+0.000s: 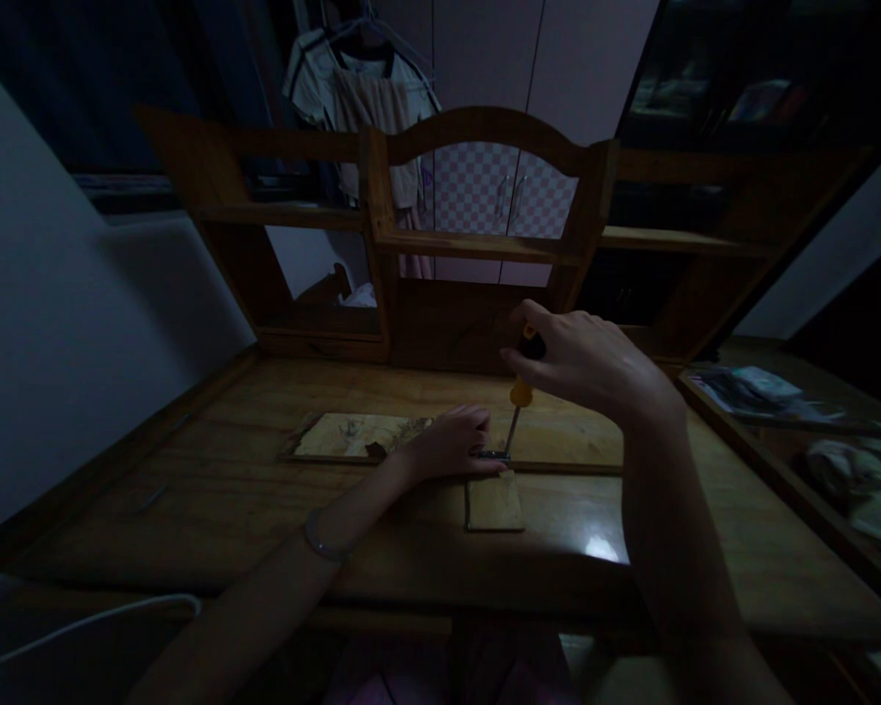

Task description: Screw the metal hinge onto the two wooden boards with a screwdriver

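Almost upright, tip down-left, a screwdriver (pixel 521 393) is gripped by the right hand (pixel 583 354), a metal piece (pixel 494 455) pinched by the left hand (pixel 453 443).

A home, perhaps a bedroom in this dim light, is indicated: clothes (pixel 373 98) are hung before a pale wardrobe (pixel 481 59) with checked panels (pixel 470 191), and a wooden counter (pixel 227 426) is backed by open shelves (pixel 477 245).
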{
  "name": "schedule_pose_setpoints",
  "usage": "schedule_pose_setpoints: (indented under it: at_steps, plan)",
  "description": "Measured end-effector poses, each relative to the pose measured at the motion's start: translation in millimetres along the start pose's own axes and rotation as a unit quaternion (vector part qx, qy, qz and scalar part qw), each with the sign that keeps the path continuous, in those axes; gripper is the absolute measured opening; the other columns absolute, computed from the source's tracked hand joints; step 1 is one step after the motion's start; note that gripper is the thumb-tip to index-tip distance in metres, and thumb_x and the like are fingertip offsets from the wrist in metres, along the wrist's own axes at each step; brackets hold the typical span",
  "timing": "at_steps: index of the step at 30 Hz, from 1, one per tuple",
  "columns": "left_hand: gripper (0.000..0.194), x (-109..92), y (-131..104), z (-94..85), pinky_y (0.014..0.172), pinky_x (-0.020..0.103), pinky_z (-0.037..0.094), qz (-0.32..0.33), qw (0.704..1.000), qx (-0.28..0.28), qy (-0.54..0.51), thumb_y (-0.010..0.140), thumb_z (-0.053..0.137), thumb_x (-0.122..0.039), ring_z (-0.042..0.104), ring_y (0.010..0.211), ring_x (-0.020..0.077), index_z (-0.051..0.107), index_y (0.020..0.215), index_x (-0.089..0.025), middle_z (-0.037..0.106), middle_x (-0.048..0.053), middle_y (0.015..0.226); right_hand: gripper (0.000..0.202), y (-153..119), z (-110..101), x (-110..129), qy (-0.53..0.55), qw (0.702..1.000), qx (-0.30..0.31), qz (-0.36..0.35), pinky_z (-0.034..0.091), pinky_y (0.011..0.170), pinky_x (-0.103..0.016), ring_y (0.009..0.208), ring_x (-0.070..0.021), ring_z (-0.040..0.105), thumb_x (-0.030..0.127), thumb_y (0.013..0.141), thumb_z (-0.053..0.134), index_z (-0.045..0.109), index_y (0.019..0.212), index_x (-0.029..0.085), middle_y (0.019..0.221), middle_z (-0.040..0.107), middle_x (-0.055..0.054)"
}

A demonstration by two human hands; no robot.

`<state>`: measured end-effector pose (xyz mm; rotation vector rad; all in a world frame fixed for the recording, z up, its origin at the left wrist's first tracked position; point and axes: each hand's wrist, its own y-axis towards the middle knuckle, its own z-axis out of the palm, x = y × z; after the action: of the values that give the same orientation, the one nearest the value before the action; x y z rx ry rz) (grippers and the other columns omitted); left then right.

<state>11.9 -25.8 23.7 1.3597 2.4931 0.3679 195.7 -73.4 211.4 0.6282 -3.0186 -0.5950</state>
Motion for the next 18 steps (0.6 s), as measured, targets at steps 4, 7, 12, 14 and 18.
schedule_pose_setpoints:
  at_steps: [4, 7, 12, 14, 18]
  plan:
    - [0.054, -1.0, -0.7, -3.4, 0.070, 0.029, 0.035, 0.006, 1.000, -0.006, -0.009, 0.086, 0.063, -0.064, 0.052, 0.084, 0.0185, 0.051, 0.061, -0.017, 0.055, 0.005, 0.087, 0.038, 2.4, 1.7, -5.1, 0.073, 0.995, 0.006, -0.063, 0.045, 0.088, -0.035, 0.108, -0.0281, 0.066, 0.034, 0.088, 0.054, 0.060, 0.121, 0.018, 0.119, 0.070, -0.011]
    - [0.054, -0.7, -0.5, -2.4, 0.070, 0.029, 0.035, 0.003, 1.000, -0.006, -0.010, 0.085, 0.063, -0.064, 0.052, 0.084, 0.0185, 0.051, 0.062, -0.017, 0.055, 0.005, 0.088, 0.028, 5.0, 2.7, -8.1, 0.079, 0.994, 0.006, -0.070, 0.045, 0.086, -0.034, 0.101, -0.0257, 0.068, 0.031, 0.088, 0.054, 0.065, 0.111, 0.020, 0.108, 0.073, -0.008]
    - [0.053, 1.0, 0.1, 1.3, 0.072, 0.029, 0.036, 0.000, 1.000, -0.004, -0.008, 0.085, 0.065, -0.063, 0.052, 0.085, 0.0189, 0.052, 0.062, -0.017, 0.056, 0.005, 0.089, 0.035, 3.1, 1.4, -8.6, 0.055, 0.998, 0.012, -0.033, 0.046, 0.078, -0.037, 0.090, -0.0281, 0.069, 0.042, 0.090, 0.054, 0.063, 0.116, 0.020, 0.098, 0.074, -0.009]
    - [0.052, 0.8, -0.2, 0.7, 0.073, 0.029, 0.037, 0.004, 1.000, -0.009, -0.012, 0.085, 0.066, -0.062, 0.052, 0.086, 0.0187, 0.051, 0.062, -0.017, 0.056, 0.005, 0.090, 0.037, 3.0, 1.5, -9.2, 0.074, 0.996, 0.009, -0.053, 0.046, 0.084, -0.037, 0.102, -0.0292, 0.067, 0.039, 0.088, 0.056, 0.063, 0.118, 0.019, 0.110, 0.072, -0.011]
    - [0.052, -0.8, -1.1, -1.4, 0.072, 0.029, 0.037, -0.001, 1.000, -0.012, -0.023, 0.085, 0.066, -0.061, 0.053, 0.086, 0.0189, 0.051, 0.063, -0.017, 0.056, 0.006, 0.090, 0.029, 5.4, 2.8, -9.7, 0.102, 0.991, 0.009, -0.083, 0.047, 0.083, -0.033, 0.098, -0.0256, 0.067, 0.031, 0.087, 0.055, 0.065, 0.111, 0.019, 0.106, 0.072, -0.009]
